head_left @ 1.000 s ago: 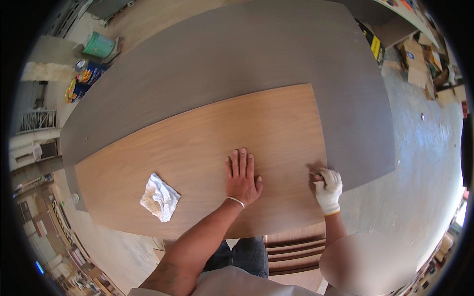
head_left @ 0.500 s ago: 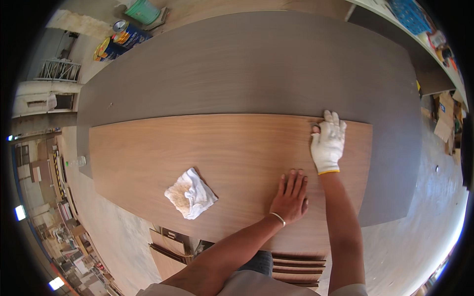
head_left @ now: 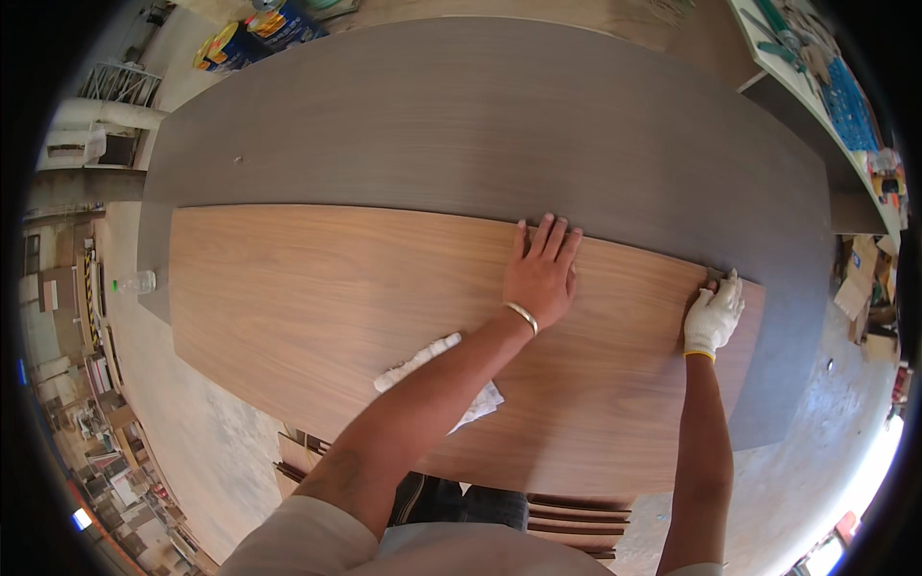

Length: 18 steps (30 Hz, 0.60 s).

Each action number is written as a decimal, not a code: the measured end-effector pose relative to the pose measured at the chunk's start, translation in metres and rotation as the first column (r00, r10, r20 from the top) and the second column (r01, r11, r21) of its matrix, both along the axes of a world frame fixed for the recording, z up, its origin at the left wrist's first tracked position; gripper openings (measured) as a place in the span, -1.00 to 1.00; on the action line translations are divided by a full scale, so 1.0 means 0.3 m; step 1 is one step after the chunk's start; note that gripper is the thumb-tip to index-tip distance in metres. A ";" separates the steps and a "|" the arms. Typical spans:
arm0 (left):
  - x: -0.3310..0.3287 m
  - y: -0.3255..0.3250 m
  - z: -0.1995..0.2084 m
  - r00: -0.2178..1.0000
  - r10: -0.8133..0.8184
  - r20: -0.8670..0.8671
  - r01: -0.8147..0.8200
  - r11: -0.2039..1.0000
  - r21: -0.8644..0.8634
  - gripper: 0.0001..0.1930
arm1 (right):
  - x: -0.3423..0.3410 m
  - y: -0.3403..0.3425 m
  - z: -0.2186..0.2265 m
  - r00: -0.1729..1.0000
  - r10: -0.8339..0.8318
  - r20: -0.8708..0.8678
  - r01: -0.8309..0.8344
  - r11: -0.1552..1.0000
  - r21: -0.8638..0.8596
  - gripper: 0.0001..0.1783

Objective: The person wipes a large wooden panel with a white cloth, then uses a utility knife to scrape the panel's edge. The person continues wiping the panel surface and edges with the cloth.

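Panel [head_left: 317, 278] beneath both hands [head_left: 541, 281]

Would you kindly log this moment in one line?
left hand: bare, on brown panel at far edge; right hand: gloved, near far-right corner; white cloth: on panel; grey board: under panel

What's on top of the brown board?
On the brown board lies a white cloth, plus the bare left hand and gloved right hand at the board's far edge. The left forearm hides the cloth's middle from us.
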<state>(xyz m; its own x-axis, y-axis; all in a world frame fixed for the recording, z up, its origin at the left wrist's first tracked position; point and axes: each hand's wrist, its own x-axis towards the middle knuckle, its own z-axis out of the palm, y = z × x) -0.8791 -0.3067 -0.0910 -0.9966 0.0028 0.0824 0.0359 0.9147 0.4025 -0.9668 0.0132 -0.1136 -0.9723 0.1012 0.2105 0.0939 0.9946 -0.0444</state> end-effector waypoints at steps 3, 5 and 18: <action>-0.005 -0.114 0.003 0.994 -0.083 0.065 0.084 0.996 -0.016 -0.35 | 0.020 -0.107 0.061 0.990 -0.123 0.064 0.123 0.992 -0.003 -0.38; 0.009 -0.093 -0.005 0.996 -0.081 0.045 0.081 0.997 0.008 -0.34 | 0.032 -0.090 0.024 0.989 -0.148 0.031 0.150 0.987 -0.064 -0.40; 0.129 -0.448 0.039 0.938 0.262 0.229 -0.262 0.965 -0.031 -0.38 | 0.106 -0.825 0.141 0.918 0.197 0.344 0.034 0.826 -0.562 -0.71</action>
<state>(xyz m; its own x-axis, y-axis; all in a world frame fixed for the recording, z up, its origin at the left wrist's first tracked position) -0.8405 -0.4411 -0.0793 -0.9540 -0.2607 -0.1482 -0.2980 0.8793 0.3716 -0.9351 -0.2344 -0.0713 -0.9724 0.0035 -0.2333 0.1374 0.8167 -0.5604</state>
